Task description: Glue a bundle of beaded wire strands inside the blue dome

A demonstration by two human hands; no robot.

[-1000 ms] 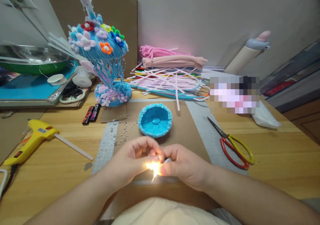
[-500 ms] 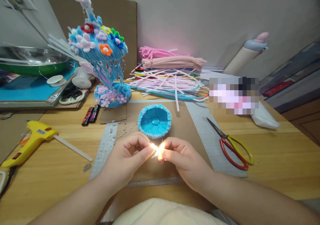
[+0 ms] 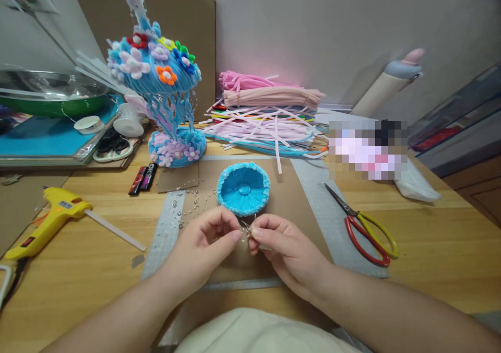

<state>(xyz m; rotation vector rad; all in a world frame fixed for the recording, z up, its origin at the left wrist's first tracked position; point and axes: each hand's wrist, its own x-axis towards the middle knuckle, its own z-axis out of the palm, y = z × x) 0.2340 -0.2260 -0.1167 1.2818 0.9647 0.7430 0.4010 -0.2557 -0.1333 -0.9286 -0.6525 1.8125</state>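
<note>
Wooden tabletop (image 3: 430, 238) was seen from above, backed by a plain grey wall; a brown cardboard sheet (image 3: 285, 196) was laid on it in front of the person. Near the middle of the sheet the left hand (image 3: 203, 246) and the right hand (image 3: 282, 248) were brought together, fingertips almost touching; a thin wire piece (image 3: 246, 229) was pinched tightly between thumb and forefinger of each hand, and it was too fine for more detail to be made out. Just beyond the fingertips a blue pipe-cleaner bowl (image 3: 243, 188) was set open side up; loose clear beads (image 3: 191, 204) were scattered to its left. A yellow glue gun (image 3: 47, 222) was laid at the far left, red and yellow scissors (image 3: 366, 227) near the right forearm, and two lighters (image 3: 143, 179) behind the beads. At the back a blue flowered pipe-cleaner sculpture (image 3: 164, 92) was stood beside a stack of pipe cleaners (image 3: 270, 113).

Some risks could be judged: the wire piece might be let slip from so small a pinch and be lost among the beads; a fingertip might be pricked by its free end; the bowl might be knocked if the hands were pushed forward.
</note>
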